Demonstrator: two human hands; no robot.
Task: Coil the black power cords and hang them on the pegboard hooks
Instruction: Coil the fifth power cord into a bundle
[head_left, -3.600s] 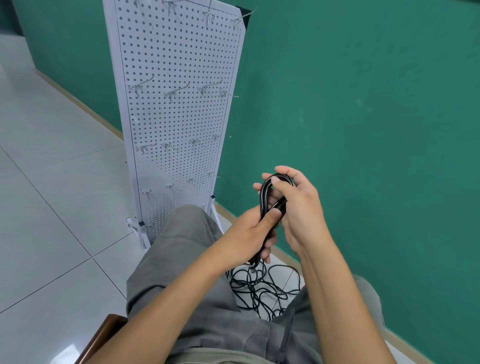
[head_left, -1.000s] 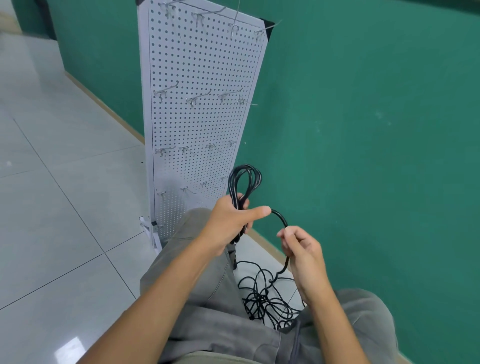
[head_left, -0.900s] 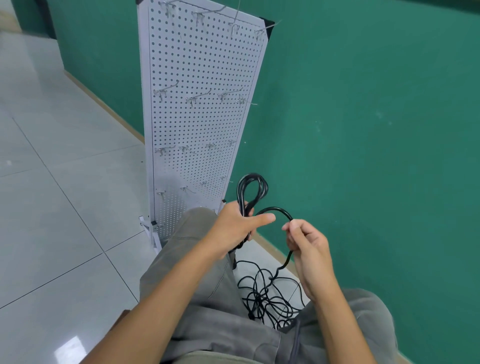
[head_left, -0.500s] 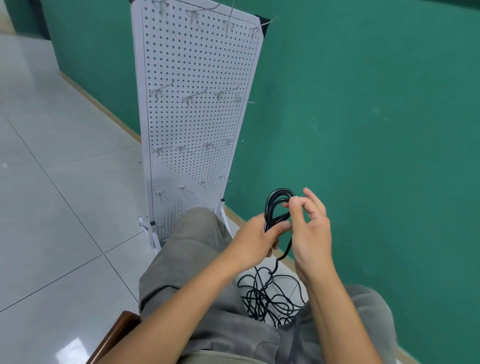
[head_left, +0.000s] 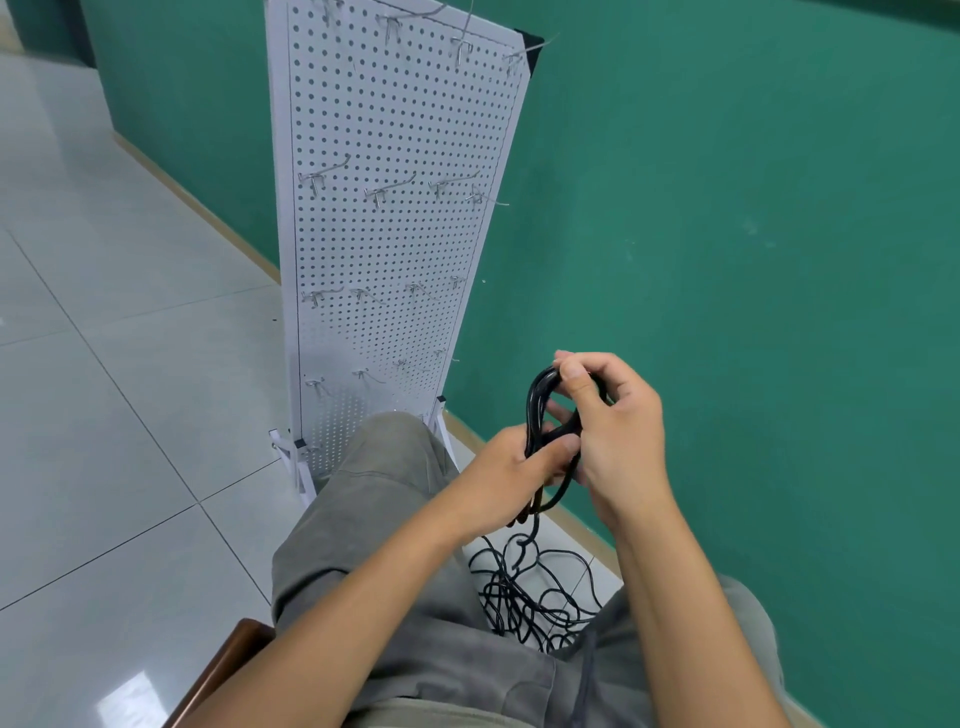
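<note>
My left hand (head_left: 506, 475) grips the upright coil (head_left: 537, 415) low while my right hand (head_left: 615, 431) pinches its top loop, loose cord (head_left: 530, 592) trailing straight below.

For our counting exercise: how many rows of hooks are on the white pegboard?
4 rows: one at the top edge, one in the upper half, one below the middle, one near the bottom above the knee. Lower rows may be hidden.

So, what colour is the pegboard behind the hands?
White, with rows of small dark holes, seen in the head view: pegboard.
</note>
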